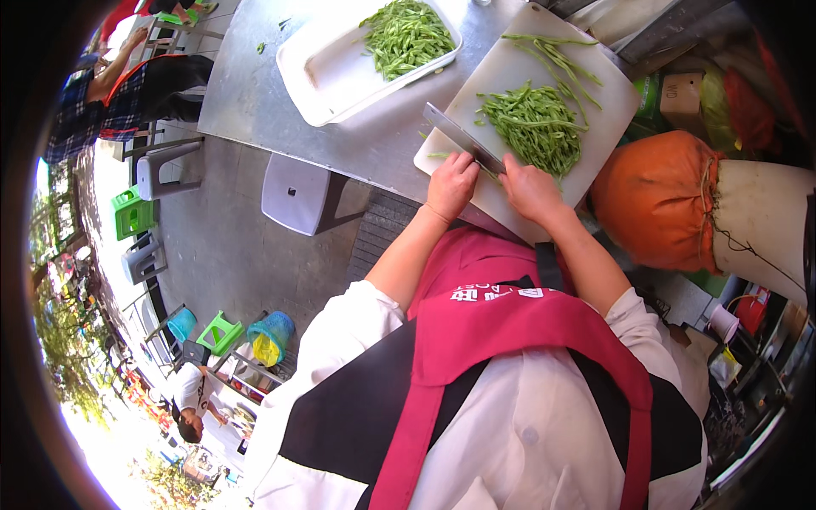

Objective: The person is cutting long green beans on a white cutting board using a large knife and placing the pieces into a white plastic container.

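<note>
My right hand (530,190) grips a broad-bladed cleaver (462,135), its blade slanting up and left over a white plastic cutting board (468,83). Right beside the blade, the curled fingers of my left hand (454,182) press green beans (438,155) against the board near its left edge. A heap of sliced green beans (535,131) lies on the board, beyond my right hand. Several long whole beans (553,54) rest toward the board's far end. Farther left, a white plastic tray (331,105) holds a pile of cut beans (411,38) at one end.
The metal table (245,95) carries tray and board. An orange-covered container (656,201) stands close on my right. A grey plastic stool (296,194) is left of the table. One person (127,99) stands at far left, another (191,398) is lower left by a table.
</note>
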Demonstrator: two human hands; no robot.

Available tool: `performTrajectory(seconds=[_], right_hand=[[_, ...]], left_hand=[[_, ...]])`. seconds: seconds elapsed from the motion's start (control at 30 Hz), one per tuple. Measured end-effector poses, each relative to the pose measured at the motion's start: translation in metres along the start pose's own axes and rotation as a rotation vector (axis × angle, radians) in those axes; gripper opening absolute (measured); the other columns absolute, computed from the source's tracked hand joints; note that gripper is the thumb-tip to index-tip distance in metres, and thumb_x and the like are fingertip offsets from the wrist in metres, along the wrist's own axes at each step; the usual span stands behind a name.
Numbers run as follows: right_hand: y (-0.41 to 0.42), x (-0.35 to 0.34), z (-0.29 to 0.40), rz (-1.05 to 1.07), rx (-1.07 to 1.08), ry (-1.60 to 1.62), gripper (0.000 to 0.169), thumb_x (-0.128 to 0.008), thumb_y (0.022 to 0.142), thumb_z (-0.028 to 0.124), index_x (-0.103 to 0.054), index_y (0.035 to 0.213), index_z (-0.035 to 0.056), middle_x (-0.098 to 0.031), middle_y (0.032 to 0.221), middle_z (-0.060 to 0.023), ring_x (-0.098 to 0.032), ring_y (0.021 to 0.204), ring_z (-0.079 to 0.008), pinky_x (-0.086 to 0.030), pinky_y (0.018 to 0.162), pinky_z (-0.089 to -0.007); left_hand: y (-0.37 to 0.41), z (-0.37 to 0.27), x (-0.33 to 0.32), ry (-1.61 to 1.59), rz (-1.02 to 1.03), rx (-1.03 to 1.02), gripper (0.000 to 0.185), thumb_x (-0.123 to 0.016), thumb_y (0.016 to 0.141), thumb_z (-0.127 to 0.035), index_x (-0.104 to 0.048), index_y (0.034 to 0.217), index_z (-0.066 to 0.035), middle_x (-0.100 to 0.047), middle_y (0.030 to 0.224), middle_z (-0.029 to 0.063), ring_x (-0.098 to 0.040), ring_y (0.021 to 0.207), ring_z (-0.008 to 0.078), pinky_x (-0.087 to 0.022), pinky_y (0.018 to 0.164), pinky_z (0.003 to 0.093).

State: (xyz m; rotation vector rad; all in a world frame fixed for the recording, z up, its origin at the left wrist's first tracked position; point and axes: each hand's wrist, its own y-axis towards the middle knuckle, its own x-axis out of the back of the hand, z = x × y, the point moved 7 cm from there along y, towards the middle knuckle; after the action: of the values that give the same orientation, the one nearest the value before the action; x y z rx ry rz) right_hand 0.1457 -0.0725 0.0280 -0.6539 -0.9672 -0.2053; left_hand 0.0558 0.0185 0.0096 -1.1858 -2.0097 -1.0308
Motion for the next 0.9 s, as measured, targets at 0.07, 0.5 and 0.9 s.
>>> performTrajectory(seconds=[0.07, 0.5, 0.9], right_hand=[[-0.007, 0.009, 0.008, 0.034, 0.019, 0.007, 0.023, -0.052, 0.091, 0.022, -0.047, 0.101, 0.0026, -0.064, 0.071, -0.0226, -0.064, 0.068, -0.0416, -0.05, 0.06, -0.0522], [0.0, -0.003, 0.014, 0.043, 0.007, -0.004, 0.02, -0.049, 0.09, 0.019, -0.046, 0.1, 0.0017, -0.065, 0.075, -0.0238, -0.064, 0.07, -0.0415, -0.05, 0.061, -0.052], [0.001, 0.012, 0.028, 0.087, 0.048, -0.085, 0.019, -0.05, 0.089, 0.018, -0.046, 0.1, 0.002, -0.065, 0.074, -0.023, -0.065, 0.07, -0.0406, -0.051, 0.062, -0.0506]], left_hand=[[-0.001, 0.001, 0.001, -0.002, -0.026, 0.009, 0.009, -0.06, 0.069, -0.003, -0.058, 0.076, -0.007, -0.055, 0.082, 0.006, -0.055, 0.072, 0.025, -0.049, 0.061, 0.0354], [-0.005, 0.004, -0.001, -0.001, 0.014, 0.065, 0.006, -0.06, 0.071, -0.004, -0.058, 0.077, -0.007, -0.055, 0.083, 0.0072, -0.056, 0.074, 0.0258, -0.05, 0.062, 0.0359], [-0.004, 0.015, 0.008, 0.064, -0.033, 0.081, 0.007, -0.059, 0.073, -0.006, -0.06, 0.08, -0.008, -0.056, 0.086, 0.0058, -0.056, 0.076, 0.0239, -0.052, 0.063, 0.035]])
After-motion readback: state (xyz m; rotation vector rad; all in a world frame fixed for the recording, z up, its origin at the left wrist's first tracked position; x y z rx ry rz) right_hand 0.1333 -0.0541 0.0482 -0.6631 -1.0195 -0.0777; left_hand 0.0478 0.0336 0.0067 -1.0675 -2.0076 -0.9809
